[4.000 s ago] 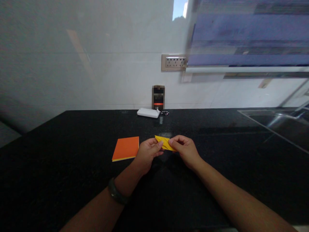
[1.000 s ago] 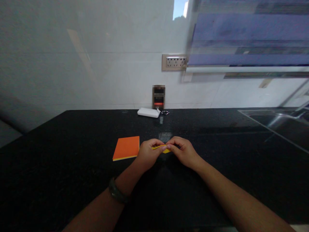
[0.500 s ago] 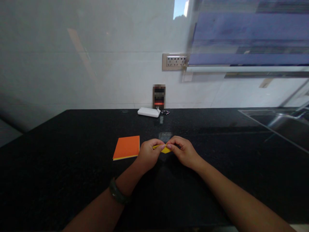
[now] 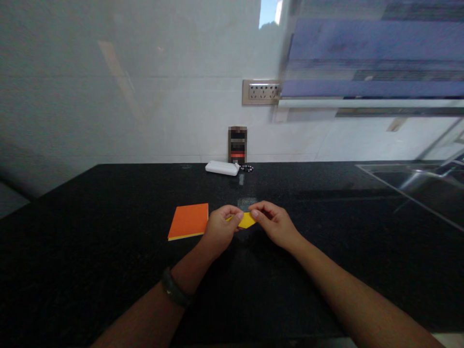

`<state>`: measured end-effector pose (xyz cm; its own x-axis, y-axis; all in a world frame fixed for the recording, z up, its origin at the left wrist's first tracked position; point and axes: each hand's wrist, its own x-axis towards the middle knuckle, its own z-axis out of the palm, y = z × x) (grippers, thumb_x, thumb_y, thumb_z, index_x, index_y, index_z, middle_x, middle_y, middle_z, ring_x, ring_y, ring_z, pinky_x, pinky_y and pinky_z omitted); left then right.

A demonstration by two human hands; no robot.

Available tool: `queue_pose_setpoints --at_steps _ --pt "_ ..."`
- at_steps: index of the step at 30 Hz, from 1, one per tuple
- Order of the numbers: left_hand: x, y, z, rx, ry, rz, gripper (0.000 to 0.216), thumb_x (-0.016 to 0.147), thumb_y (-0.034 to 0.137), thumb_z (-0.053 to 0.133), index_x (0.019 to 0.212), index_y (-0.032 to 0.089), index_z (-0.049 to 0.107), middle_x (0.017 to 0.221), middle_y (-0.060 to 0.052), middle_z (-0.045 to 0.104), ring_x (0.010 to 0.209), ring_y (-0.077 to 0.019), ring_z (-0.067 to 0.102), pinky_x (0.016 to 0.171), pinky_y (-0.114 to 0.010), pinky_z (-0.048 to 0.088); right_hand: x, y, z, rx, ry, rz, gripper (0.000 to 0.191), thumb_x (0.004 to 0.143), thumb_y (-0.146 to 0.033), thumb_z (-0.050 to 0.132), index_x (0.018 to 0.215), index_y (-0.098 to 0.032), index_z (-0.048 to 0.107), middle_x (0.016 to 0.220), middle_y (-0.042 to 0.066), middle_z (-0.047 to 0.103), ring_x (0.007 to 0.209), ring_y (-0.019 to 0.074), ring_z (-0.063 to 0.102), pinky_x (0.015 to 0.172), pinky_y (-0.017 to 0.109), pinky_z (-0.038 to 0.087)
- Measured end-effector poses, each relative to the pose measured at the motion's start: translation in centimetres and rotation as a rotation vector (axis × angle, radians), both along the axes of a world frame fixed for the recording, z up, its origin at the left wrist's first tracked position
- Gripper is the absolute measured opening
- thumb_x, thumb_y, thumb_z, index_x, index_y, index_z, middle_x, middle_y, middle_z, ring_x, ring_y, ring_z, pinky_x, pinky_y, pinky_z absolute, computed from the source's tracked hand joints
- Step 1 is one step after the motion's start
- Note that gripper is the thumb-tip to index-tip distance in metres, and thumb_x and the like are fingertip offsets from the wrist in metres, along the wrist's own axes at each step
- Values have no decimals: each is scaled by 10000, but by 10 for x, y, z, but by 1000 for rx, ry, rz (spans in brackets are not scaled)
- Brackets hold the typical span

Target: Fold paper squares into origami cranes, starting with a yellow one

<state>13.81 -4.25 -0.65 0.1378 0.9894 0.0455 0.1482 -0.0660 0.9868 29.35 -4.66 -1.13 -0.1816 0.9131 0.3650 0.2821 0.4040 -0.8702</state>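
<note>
A small folded piece of yellow paper (image 4: 247, 221) is held between my two hands, a little above the black counter. My left hand (image 4: 222, 226) pinches its left part between thumb and fingers, covering much of that side. At the other end, the thumb and fingertips of my right hand (image 4: 274, 223) close on the paper's right corner. A pointed lower edge of the paper shows between the thumbs. Just left of my left hand lies a square stack of orange paper (image 4: 189, 221) with a yellow layer along its front edge.
On the black counter (image 4: 119, 203), a white oblong device (image 4: 222, 168) with a beaded strap lies by the wall. Behind it a blurred-out dark phone-like object (image 4: 238, 145) leans upright. A sink (image 4: 431, 181) is at the right, a socket panel (image 4: 261, 92) on the wall.
My hands have moved slightly apart, and more of the yellow paper shows between the thumbs. The view has shifted a little; the orange stack stays in place.
</note>
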Motion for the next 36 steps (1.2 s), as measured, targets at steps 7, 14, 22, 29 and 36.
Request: queue_pose_setpoints --at_steps 7,14,22,29,36 --pt "1 0 1 -246 -387 22 109 708 194 571 774 133 509 672 -3 606 508 -82 586 510 -189 458 -2 3 -9 -100 336 104 315 703 -238 608 980 -247 457 675 -45 503 575 92 483 532 214 387" --pt "0 -3 3 -298 -387 -79 193 710 241 592 841 145 487 683 -15 604 547 -104 607 516 -198 469 -4 2 -2 -112 306 70 207 684 -233 613 883 -205 565 733 -5 568 621 102 514 591 243 418" --pt "3 -5 1 -136 -413 -108 403 547 168 719 815 190 419 776 40 583 563 -62 569 522 -173 452 -2 6 -4 -184 394 -131 199 622 -266 675 768 -166 586 551 -38 553 463 78 483 462 209 375" --pt "6 -4 -1 -183 -411 -89 402 538 182 722 851 169 470 686 16 627 547 -100 600 527 -205 469 -6 4 -2 -271 509 -128 197 574 -261 715 682 -149 594 541 -29 588 427 62 486 430 192 380" --pt "6 -4 3 -194 -410 -34 269 554 193 712 764 108 566 682 -38 667 582 -112 628 556 -200 480 -5 2 -3 -295 462 33 182 616 -261 691 773 -176 655 679 4 648 539 85 542 484 207 416"
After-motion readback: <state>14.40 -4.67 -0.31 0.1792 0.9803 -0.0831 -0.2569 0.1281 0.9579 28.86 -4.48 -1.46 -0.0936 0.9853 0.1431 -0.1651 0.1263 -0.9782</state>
